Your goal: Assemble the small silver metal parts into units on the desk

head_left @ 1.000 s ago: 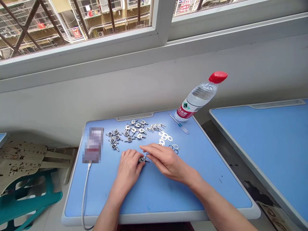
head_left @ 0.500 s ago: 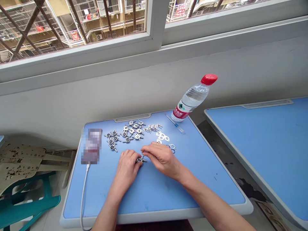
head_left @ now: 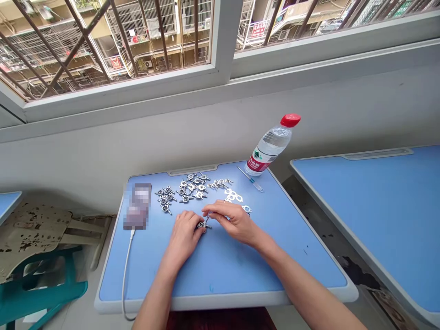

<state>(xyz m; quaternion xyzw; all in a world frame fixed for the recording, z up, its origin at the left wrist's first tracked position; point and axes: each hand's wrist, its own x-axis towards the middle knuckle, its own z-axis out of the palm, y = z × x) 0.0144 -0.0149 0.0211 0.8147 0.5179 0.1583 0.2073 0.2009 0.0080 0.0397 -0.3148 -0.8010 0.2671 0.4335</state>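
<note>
Pinching a small metal fitting between their fingertips, the left hand and right hand rest at the middle of the blue desk, just in front of a scattered cluster of similar fittings.

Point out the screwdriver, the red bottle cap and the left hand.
screwdriver (head_left: 253,181), head view, on the handle
red bottle cap (head_left: 290,120), head view, on the top
left hand (head_left: 183,240), head view, on the back

1 left hand, 1 right hand, 1 water bottle, 1 screwdriver, 3 blue desks.
</note>
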